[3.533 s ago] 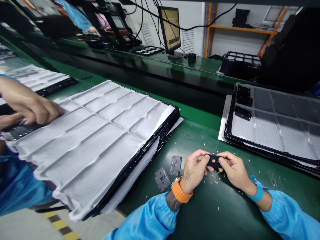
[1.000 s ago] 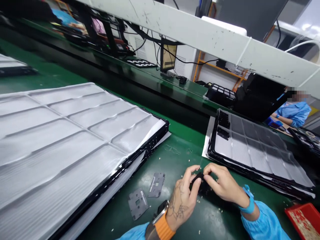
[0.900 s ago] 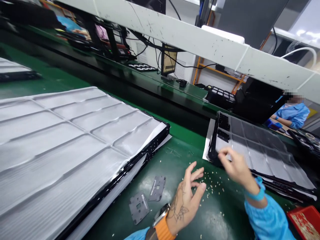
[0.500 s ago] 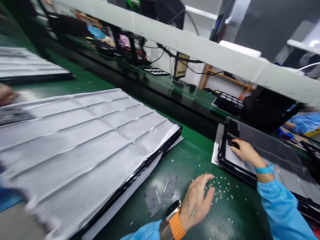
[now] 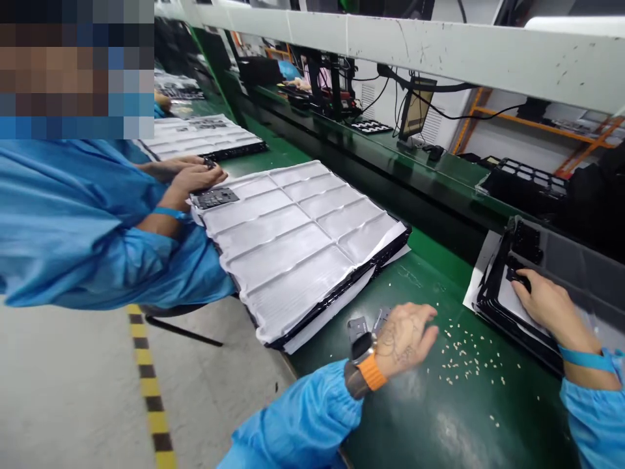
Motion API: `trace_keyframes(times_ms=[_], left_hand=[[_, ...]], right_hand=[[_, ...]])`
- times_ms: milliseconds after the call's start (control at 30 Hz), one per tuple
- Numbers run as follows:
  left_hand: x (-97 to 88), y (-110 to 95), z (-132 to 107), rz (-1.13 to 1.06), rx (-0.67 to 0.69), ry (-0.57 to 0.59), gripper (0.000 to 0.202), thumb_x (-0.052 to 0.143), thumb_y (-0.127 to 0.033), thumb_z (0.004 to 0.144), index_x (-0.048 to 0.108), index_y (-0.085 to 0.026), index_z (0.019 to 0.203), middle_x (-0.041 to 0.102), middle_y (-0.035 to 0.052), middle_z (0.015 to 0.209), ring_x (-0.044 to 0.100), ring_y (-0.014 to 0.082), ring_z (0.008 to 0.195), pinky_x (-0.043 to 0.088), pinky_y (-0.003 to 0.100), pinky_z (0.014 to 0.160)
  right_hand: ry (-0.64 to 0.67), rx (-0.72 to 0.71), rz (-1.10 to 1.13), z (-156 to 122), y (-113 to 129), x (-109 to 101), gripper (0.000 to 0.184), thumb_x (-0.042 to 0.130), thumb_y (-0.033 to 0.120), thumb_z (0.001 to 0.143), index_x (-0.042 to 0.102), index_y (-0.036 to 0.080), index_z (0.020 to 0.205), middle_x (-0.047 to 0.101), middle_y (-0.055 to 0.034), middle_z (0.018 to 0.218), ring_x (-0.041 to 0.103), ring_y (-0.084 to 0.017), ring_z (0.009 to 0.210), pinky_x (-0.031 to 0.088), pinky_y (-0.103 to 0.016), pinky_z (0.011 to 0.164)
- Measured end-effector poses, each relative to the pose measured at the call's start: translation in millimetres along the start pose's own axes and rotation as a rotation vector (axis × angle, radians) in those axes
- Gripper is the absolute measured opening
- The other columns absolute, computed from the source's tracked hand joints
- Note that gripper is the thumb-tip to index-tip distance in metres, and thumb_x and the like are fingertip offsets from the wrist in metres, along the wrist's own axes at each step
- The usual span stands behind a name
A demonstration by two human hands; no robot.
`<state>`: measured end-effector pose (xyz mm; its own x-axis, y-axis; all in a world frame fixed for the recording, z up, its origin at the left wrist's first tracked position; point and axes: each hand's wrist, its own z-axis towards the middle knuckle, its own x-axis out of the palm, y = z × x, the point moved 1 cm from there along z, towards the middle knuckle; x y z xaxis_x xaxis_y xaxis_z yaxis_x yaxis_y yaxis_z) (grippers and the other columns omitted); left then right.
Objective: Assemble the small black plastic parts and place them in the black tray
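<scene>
My left hand (image 5: 405,339) lies open and palm down over the green bench, holding nothing, with an orange-strapped watch on its wrist. It and the watch partly cover grey metal plates (image 5: 359,327) beside it. Scattered pale crumbs (image 5: 469,358) lie just to its right. My right hand (image 5: 547,306) reaches into a black tray lined with white and grey sheet (image 5: 493,306), its fingertips on a small black part (image 5: 516,275). Further black parts (image 5: 526,242) sit in the same tray, just beyond my fingers.
A large black-edged stack wrapped in white film (image 5: 303,241) lies left of my hands. Beyond it, a co-worker's hands (image 5: 195,176) work near a dark plate (image 5: 217,197). Black trays (image 5: 527,185) stand on the far bench. A yellow-and-black floor stripe (image 5: 146,371) runs below.
My view has swung left, bringing a co-worker into sight. My right hand has moved further into the tray with the black part, and my left hand has opened beside the plates.
</scene>
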<state>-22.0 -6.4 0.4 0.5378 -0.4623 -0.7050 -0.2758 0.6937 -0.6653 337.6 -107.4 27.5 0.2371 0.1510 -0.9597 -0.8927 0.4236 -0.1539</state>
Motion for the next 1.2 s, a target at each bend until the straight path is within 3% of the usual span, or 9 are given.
trace_keyframes(times_ms=[167, 300, 400, 500, 633, 833, 1000, 1100, 1200], left_hand=[[-25.6, 40.8, -20.4, 0.657, -0.206, 0.004, 0.049, 0.064, -0.058, 0.083, 0.060, -0.012, 0.100, 0.058, 0.0148, 0.103, 0.050, 0.0335, 0.099, 0.041, 0.047, 0.084], [-22.4, 49.1, -18.4, 0.689, -0.201, 0.103, 0.055, 0.072, -0.061, 0.075, 0.058, -0.013, 0.098, 0.057, 0.0133, 0.100, 0.051, 0.0318, 0.096, 0.040, 0.044, 0.083], [-14.9, 42.0, -3.9, 0.541, -0.214, 0.190, 0.038, 0.074, -0.043, 0.080, 0.055, -0.015, 0.098, 0.060, 0.0093, 0.092, 0.055, 0.0286, 0.091, 0.040, 0.041, 0.081], [-2.0, 25.1, 15.7, 0.187, -0.190, 0.162, 0.019, 0.065, -0.030, 0.088, 0.051, -0.017, 0.091, 0.058, 0.0011, 0.076, 0.057, 0.0190, 0.072, 0.040, 0.031, 0.071], [26.7, -3.2, 31.3, -0.498, -0.232, -0.127, 0.021, 0.055, -0.039, 0.095, 0.046, -0.020, 0.097, 0.055, -0.0051, 0.064, 0.056, 0.0127, 0.059, 0.042, 0.024, 0.062], [52.1, -12.4, 23.2, -0.866, -0.179, -0.180, 0.038, 0.047, -0.048, 0.098, 0.057, -0.014, 0.113, 0.068, 0.0120, 0.105, 0.065, 0.0200, 0.098, 0.049, 0.031, 0.089], [54.3, -0.9, 19.1, -0.976, -0.351, 0.251, 0.042, 0.062, -0.045, 0.091, 0.059, -0.013, 0.117, 0.066, 0.0054, 0.086, 0.062, 0.0142, 0.077, 0.049, 0.025, 0.073], [53.7, -2.2, 17.8, -0.970, -0.372, 0.387, 0.041, 0.067, -0.044, 0.086, 0.059, -0.011, 0.110, 0.061, 0.0009, 0.071, 0.060, 0.0109, 0.061, 0.045, 0.021, 0.059], [53.6, -2.8, 17.0, -0.934, -0.408, 0.280, 0.036, 0.065, -0.045, 0.088, 0.056, -0.013, 0.100, 0.063, 0.0024, 0.075, 0.063, 0.0114, 0.059, 0.042, 0.018, 0.052]], right_hand=[[-0.193, -0.061, -0.002, -2.3, 2.8, 3.5, 0.034, 0.059, 0.039, 0.093, 0.065, 0.014, 0.115, 0.070, -0.0162, 0.101, 0.065, -0.032, 0.086, 0.042, -0.039, 0.069], [-0.463, 0.012, 0.152, -21.0, 35.6, -31.8, 0.033, 0.058, 0.038, 0.094, 0.064, 0.012, 0.114, 0.065, -0.0194, 0.117, 0.059, -0.035, 0.109, 0.045, -0.043, 0.087], [-0.542, -0.114, 0.459, -56.7, 87.4, -56.4, 0.020, 0.054, 0.031, 0.096, 0.065, 0.016, 0.102, 0.068, -0.0121, 0.105, 0.062, -0.028, 0.102, 0.047, -0.040, 0.091], [-0.083, -0.262, 0.838, -91.9, 143.1, -52.6, 0.012, 0.055, 0.028, 0.096, 0.062, 0.020, 0.102, 0.067, -0.0048, 0.096, 0.065, -0.019, 0.082, 0.051, -0.030, 0.075], [0.304, -0.076, 1.225, -111.0, 178.7, -26.7, 0.023, 0.062, 0.027, 0.092, 0.053, 0.019, 0.113, 0.064, 0.0011, 0.081, 0.058, -0.012, 0.058, 0.044, -0.023, 0.053], [-0.151, -0.196, 0.933, -110.2, 159.4, -0.8, 0.014, 0.053, 0.020, 0.098, 0.057, 0.018, 0.085, 0.058, -0.0012, 0.074, 0.054, -0.015, 0.065, 0.040, -0.027, 0.060], [-0.306, -0.381, 0.737, -108.9, 146.7, 12.1, 0.029, 0.045, 0.010, 0.096, 0.062, 0.021, 0.117, 0.061, -0.0099, 0.112, 0.058, -0.022, 0.091, 0.048, -0.035, 0.078], [-0.319, -0.235, 0.870, -105.8, 145.7, 14.9, 0.041, 0.042, 0.007, 0.093, 0.058, 0.023, 0.128, 0.055, -0.0117, 0.126, 0.058, -0.023, 0.102, 0.051, -0.038, 0.086], [-0.207, 0.025, 1.190, -104.5, 147.9, 17.6, 0.039, 0.044, 0.016, 0.097, 0.048, 0.020, 0.137, 0.057, -0.0120, 0.122, 0.062, -0.017, 0.089, 0.055, -0.034, 0.082]])
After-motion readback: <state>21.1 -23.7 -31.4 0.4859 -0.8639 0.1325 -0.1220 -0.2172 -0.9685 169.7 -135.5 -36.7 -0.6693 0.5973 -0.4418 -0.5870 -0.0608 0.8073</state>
